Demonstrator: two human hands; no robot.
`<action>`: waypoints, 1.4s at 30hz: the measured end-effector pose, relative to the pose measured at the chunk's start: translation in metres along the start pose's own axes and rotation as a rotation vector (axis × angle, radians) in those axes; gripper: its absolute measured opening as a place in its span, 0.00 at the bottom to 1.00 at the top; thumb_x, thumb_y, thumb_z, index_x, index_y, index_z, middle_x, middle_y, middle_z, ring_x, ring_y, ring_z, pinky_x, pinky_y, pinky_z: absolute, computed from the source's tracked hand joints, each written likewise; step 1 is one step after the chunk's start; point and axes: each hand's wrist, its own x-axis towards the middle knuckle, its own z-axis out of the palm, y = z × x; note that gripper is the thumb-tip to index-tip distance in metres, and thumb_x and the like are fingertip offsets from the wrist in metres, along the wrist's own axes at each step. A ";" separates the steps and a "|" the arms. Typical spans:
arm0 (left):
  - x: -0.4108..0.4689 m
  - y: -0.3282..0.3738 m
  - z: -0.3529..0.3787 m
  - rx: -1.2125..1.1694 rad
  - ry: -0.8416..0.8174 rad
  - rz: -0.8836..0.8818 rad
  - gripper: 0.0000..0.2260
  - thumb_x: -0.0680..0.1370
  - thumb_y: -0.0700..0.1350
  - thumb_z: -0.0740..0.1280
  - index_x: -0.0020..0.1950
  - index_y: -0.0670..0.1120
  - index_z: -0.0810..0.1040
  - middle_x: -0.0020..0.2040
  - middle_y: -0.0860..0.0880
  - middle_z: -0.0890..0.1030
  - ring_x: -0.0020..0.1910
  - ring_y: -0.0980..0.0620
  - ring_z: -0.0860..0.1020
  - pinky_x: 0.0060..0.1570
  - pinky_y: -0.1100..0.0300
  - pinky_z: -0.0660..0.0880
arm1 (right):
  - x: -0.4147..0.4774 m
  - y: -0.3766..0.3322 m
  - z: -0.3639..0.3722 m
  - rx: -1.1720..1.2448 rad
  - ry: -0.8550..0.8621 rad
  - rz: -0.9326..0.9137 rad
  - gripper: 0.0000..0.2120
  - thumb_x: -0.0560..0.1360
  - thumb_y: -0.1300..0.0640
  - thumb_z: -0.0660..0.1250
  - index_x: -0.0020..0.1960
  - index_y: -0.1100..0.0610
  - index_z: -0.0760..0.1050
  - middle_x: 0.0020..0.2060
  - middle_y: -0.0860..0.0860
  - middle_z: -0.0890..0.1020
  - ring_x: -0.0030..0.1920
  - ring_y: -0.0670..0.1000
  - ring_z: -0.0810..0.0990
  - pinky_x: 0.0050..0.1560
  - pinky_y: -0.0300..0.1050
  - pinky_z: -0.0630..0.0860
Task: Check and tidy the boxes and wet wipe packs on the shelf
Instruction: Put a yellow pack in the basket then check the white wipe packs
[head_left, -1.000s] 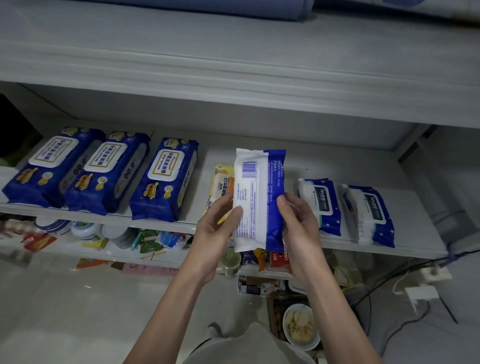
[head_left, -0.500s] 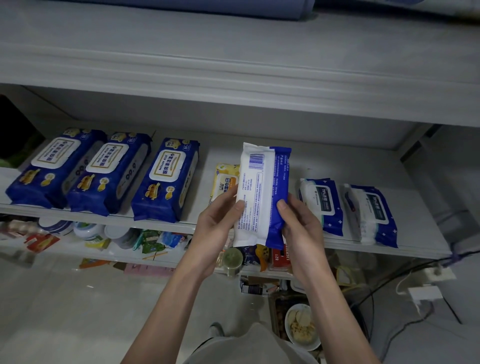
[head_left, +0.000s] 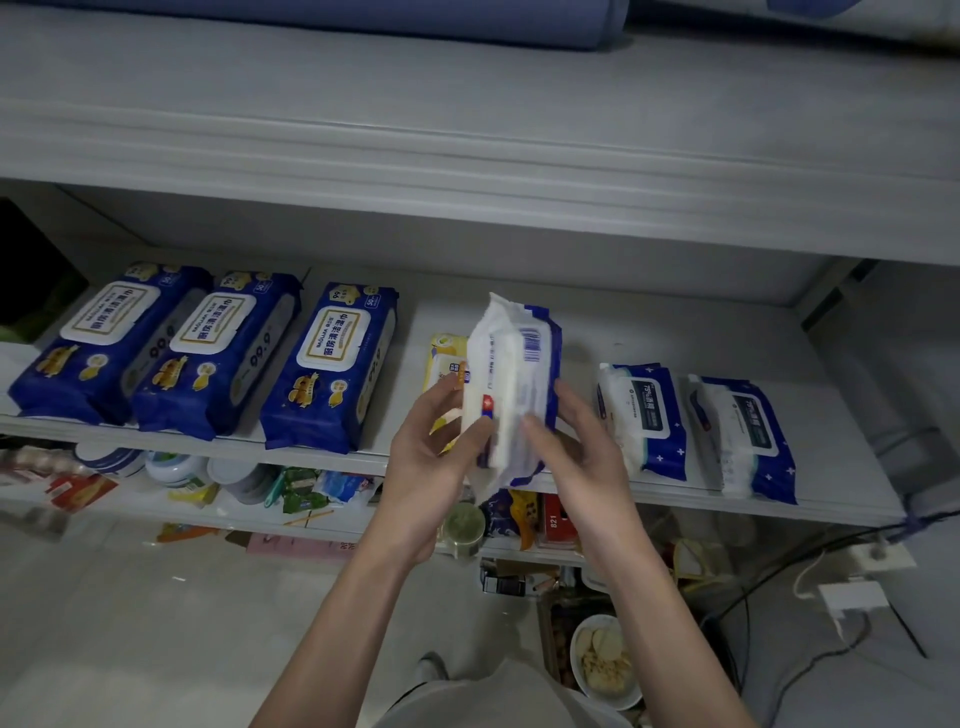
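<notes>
The pack (head_left: 511, 384) I hold between my left hand (head_left: 431, 467) and right hand (head_left: 576, 452) is blurred, and its print is unreadable. It and my left hand hide most of a yellow pack (head_left: 441, 353) behind them. Far above my hands, the top edge cuts off a blue roll (head_left: 363, 21). Below my right hand, my forearm covers one side of a bowl (head_left: 597, 665), and its contents are too small to tell.
</notes>
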 end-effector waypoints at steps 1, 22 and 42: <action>-0.001 -0.001 0.000 0.007 -0.016 -0.005 0.20 0.79 0.39 0.69 0.70 0.51 0.75 0.60 0.55 0.82 0.57 0.60 0.82 0.47 0.68 0.79 | 0.001 0.002 0.000 0.023 -0.014 0.019 0.29 0.78 0.54 0.73 0.77 0.48 0.70 0.66 0.43 0.81 0.58 0.37 0.83 0.49 0.32 0.81; 0.007 -0.002 -0.002 0.029 -0.080 -0.069 0.15 0.81 0.45 0.67 0.68 0.49 0.77 0.61 0.53 0.84 0.61 0.54 0.82 0.52 0.62 0.81 | 0.011 0.000 -0.001 0.129 -0.067 0.099 0.30 0.71 0.36 0.68 0.70 0.46 0.77 0.65 0.48 0.84 0.66 0.49 0.82 0.71 0.58 0.75; 0.012 0.006 -0.030 -0.126 -0.364 0.069 0.25 0.70 0.48 0.79 0.65 0.46 0.76 0.75 0.44 0.72 0.76 0.45 0.68 0.74 0.42 0.66 | 0.019 -0.008 -0.017 0.436 -0.350 -0.081 0.30 0.64 0.63 0.75 0.65 0.50 0.83 0.75 0.55 0.74 0.78 0.55 0.70 0.67 0.46 0.78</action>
